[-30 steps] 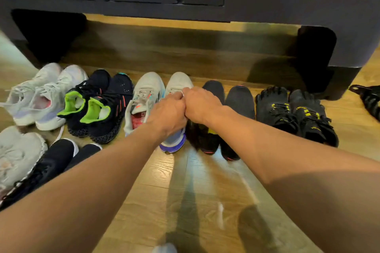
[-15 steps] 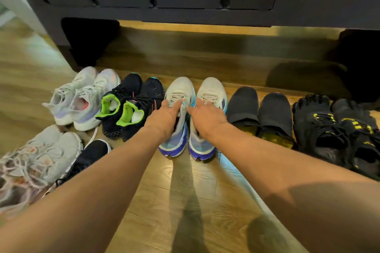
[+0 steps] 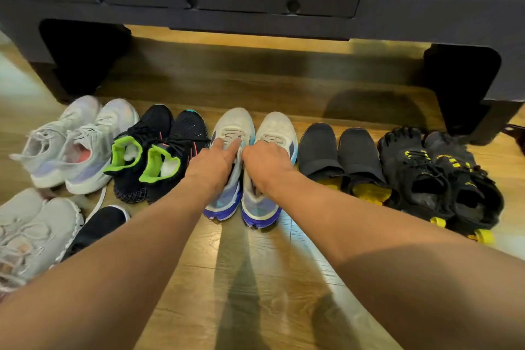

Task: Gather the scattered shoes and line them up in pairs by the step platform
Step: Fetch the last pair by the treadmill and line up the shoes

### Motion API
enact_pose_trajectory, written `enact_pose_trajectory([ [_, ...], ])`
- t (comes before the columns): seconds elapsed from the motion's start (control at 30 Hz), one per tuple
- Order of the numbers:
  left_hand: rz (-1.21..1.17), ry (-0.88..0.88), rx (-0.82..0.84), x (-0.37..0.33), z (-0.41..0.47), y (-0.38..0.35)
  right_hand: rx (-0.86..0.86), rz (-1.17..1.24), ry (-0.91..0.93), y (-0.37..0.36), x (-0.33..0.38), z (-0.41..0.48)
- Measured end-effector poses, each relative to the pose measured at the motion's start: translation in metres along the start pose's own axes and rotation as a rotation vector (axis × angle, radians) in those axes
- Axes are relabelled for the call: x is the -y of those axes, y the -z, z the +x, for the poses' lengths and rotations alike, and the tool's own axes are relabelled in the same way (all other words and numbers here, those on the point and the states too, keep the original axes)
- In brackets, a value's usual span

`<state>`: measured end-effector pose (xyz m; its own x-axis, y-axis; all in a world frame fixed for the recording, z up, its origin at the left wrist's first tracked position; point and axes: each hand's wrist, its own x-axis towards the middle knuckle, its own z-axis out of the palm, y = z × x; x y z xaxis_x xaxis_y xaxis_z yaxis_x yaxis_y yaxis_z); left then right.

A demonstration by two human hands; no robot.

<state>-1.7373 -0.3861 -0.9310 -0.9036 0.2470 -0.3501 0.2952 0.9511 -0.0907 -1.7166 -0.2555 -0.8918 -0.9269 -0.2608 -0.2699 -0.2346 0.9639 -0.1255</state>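
White-blue pair (image 3: 277,126) straightened; hands parted.
Left hand (image 3: 211,165) pressed flat, right hand (image 3: 265,163) gripped it; five pairs (image 3: 338,150), three strays (image 3: 37,224) at floor's (image 3: 255,278) left edge.

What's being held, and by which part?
The right hand has its grip on the tongue of the right white-and-blue sneaker; the left hand only rests fingers on the left sneaker.
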Motion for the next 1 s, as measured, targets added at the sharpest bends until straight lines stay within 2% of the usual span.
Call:
enact_pose_trajectory([
  [0.2,-0.015,-0.050,-0.048,0.001,0.008,-0.001,0.083,0.007,-0.017,0.011,0.002,0.006],
  [0.27,-0.069,-0.054,-0.091,0.007,0.005,-0.002,-0.001,0.000,-0.026,0.020,0.012,0.014],
  [0.37,-0.175,-0.071,-0.177,0.022,-0.002,0.003,-0.255,0.002,-0.006,0.030,0.035,0.031],
  [0.4,-0.170,-0.089,-0.208,0.031,-0.006,0.006,-0.271,0.046,0.013,0.031,0.046,0.037],
  [0.47,-0.089,-0.092,-0.278,0.057,-0.014,0.014,-0.195,0.180,0.038,0.031,0.067,0.049],
  [0.53,-0.025,-0.015,-0.323,0.084,-0.020,0.017,-0.098,0.266,0.045,0.028,0.084,0.058],
  [0.67,-0.026,0.198,-0.183,0.129,-0.021,0.009,0.038,0.273,0.014,0.013,0.105,0.072],
  [0.8,-0.189,0.379,0.005,0.155,-0.019,-0.010,0.102,0.288,-0.041,-0.008,0.129,0.084],
  [0.9,-0.314,0.303,-0.027,0.169,-0.009,-0.018,0.105,0.325,-0.138,-0.024,0.152,0.093],
  [1.0,-0.311,0.226,-0.049,0.182,0.001,-0.021,0.065,0.291,-0.212,-0.032,0.166,0.102],
])
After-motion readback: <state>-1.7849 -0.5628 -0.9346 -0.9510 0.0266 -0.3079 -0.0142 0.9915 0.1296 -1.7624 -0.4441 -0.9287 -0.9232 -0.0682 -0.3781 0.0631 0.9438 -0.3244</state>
